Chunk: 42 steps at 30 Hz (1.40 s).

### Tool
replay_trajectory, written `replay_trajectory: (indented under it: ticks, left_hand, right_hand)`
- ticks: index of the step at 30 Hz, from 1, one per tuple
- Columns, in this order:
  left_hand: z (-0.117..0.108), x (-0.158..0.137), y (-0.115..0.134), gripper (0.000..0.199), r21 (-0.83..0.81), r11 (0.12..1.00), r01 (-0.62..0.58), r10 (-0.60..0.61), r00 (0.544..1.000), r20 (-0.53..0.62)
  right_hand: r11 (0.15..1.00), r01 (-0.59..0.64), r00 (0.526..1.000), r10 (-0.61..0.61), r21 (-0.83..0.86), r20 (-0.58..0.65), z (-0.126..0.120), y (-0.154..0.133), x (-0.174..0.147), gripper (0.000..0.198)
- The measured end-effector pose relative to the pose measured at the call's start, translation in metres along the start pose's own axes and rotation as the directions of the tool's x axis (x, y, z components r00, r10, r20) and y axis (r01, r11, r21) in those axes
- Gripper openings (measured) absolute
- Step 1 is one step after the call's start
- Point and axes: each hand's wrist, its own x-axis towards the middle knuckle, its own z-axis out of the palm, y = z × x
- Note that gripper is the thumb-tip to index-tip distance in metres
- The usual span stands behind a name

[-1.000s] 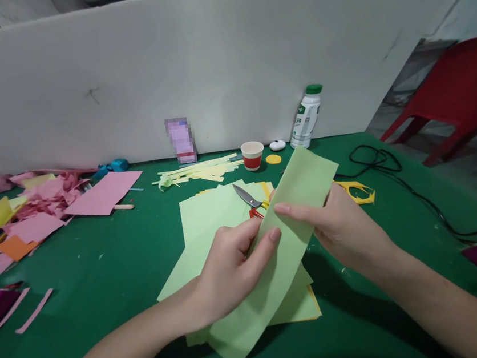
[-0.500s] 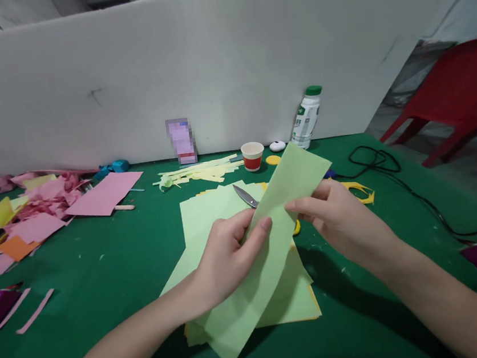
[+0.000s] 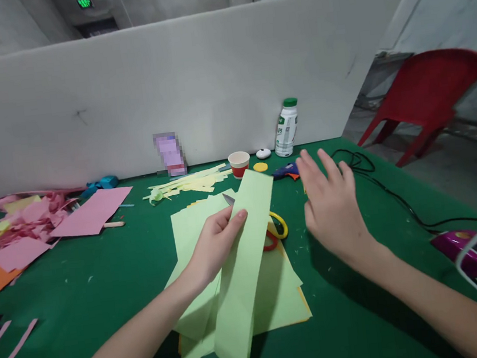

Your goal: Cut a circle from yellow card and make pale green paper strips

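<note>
My left hand (image 3: 215,240) grips a long folded sheet of light green paper (image 3: 248,264), thumb on top, holding it tilted above the pile. Beneath it lies a stack of green sheets (image 3: 285,303) with some yellow-orange edges showing. A pair of scissors (image 3: 282,226) with yellow and red handles rests on the stack, partly hidden by the held paper; its blade tip pokes out to the left of that paper. My right hand (image 3: 332,208) is raised to the right, fingers spread, holding nothing. Just behind it is a blue glue gun (image 3: 284,171), partly covered by the fingers.
Pink paper scraps (image 3: 38,216) are heaped at the left. Pale green strips (image 3: 191,181), a paper cup (image 3: 240,164) and a white bottle (image 3: 287,128) stand or lie along the white board (image 3: 210,84). At right are a purple iron (image 3: 471,256), black cord (image 3: 405,206) and red chair (image 3: 430,88).
My right hand has let go of the green paper and moved right, its fingers opening. The paper stays in my left hand, turned more upright, and the scissors' handles now show.
</note>
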Motion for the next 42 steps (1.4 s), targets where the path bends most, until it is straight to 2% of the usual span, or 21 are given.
replay_trajectory:
  ticks: [2,3,4,6,8,9,10,12,13,14,16,19,21,24,26,29,31,33,36,39,42]
  left_hand:
    - [-0.001,-0.001,0.000,0.027,-0.053,0.999,0.010,-0.008,0.999,0.034]
    - [-0.001,-0.002,0.000,0.027,-0.073,0.997,0.009,-0.006,0.999,0.043]
    - [-0.002,-0.004,0.000,0.026,-0.084,0.996,0.005,-0.001,0.999,0.045]
    - [-0.005,-0.006,0.000,0.025,-0.094,0.996,-0.002,0.006,0.999,0.042]
    - [-0.008,-0.009,0.000,0.024,-0.115,0.993,-0.024,0.028,0.999,0.031]
    - [-0.010,-0.009,0.000,0.023,-0.130,0.991,-0.040,0.044,0.999,0.025]
    - [-0.011,-0.010,0.000,0.023,-0.140,0.989,-0.054,0.058,0.998,0.025]
    - [-0.012,-0.011,-0.001,0.024,-0.119,0.990,-0.073,0.078,0.996,0.035]
    - [-0.012,-0.011,-0.001,0.024,-0.077,0.995,-0.071,0.075,0.996,0.048]
    - [-0.012,-0.012,-0.001,0.026,-0.015,0.998,-0.063,0.064,0.996,0.067]
    - [-0.011,-0.013,0.001,0.032,0.152,0.986,-0.061,0.045,0.993,0.106]
    - [-0.013,-0.016,0.004,0.042,0.364,0.929,-0.067,0.018,0.990,0.138]
    - [-0.018,-0.018,0.006,0.043,0.418,0.908,-0.027,-0.033,0.990,0.135]
    - [-0.030,-0.021,0.008,0.042,0.486,0.874,0.013,-0.105,0.981,0.163]
    - [-0.038,-0.022,0.008,0.043,0.537,0.844,-0.017,-0.104,0.976,0.193]
    - [-0.044,-0.021,0.009,0.043,0.534,0.845,-0.039,-0.096,0.970,0.224]
    - [-0.044,-0.021,0.010,0.042,0.507,0.862,-0.026,-0.111,0.965,0.239]
    - [-0.041,-0.022,0.012,0.041,0.479,0.878,0.002,-0.133,0.961,0.241]
    - [-0.038,-0.026,0.015,0.036,0.456,0.888,0.054,-0.187,0.949,0.253]
    - [-0.038,-0.029,0.016,0.030,0.479,0.871,0.104,-0.266,0.921,0.284]
    - [-0.043,-0.029,0.012,0.033,0.567,0.813,0.132,-0.305,0.926,0.222]
  right_hand:
    - [0.961,0.213,0.968,-0.232,0.175,0.092,0.002,0.003,0.001,0.057]
    - [0.926,0.239,0.923,-0.310,0.293,0.227,0.004,0.007,0.002,0.057]
    - [0.944,0.070,0.927,-0.181,0.322,0.329,0.006,0.011,0.004,0.052]
    - [0.958,-0.133,0.926,0.029,0.254,0.377,0.009,0.022,0.009,0.032]
    - [0.924,-0.265,0.907,0.142,0.274,0.397,0.007,0.028,0.014,0.034]
    - [0.859,-0.345,0.888,0.167,0.379,0.429,0.004,0.028,0.016,0.033]
    - [0.705,-0.446,0.857,0.159,0.551,0.490,0.001,0.025,0.017,0.027]
    - [0.277,-0.573,0.794,-0.046,0.772,0.606,-0.008,0.011,0.018,0.037]
    - [0.091,-0.632,0.754,-0.157,0.770,0.637,-0.012,0.001,0.018,0.047]
    - [-0.023,-0.682,0.716,-0.230,0.731,0.660,-0.015,-0.009,0.018,0.052]
    - [-0.145,-0.742,0.670,-0.206,0.655,0.714,-0.018,-0.027,0.017,0.046]
    - [-0.262,-0.707,0.681,-0.003,0.657,0.732,-0.013,-0.036,0.020,0.031]
    - [-0.290,-0.680,0.680,0.093,0.673,0.727,-0.005,-0.025,0.026,0.024]
    - [-0.251,-0.627,0.691,0.258,0.738,0.675,0.005,0.008,0.037,0.019]
    - [-0.116,-0.536,0.733,0.429,0.836,0.529,0.006,0.027,0.043,0.018]
    - [-0.016,-0.578,0.790,0.240,0.816,0.564,-0.004,0.037,0.045,0.032]
    - [0.079,-0.654,0.756,0.013,0.753,0.655,-0.014,0.030,0.043,0.029]
    - [0.167,-0.692,0.694,-0.113,0.703,0.711,-0.022,0.020,0.040,0.020]
    - [0.142,-0.715,0.681,-0.078,0.685,0.728,-0.028,0.014,0.037,0.008]
    - [0.085,-0.709,0.705,0.062,0.700,0.706,-0.023,0.023,0.038,0.008]
    - [0.035,-0.732,0.672,0.200,0.681,0.713,-0.012,0.042,0.041,0.010]
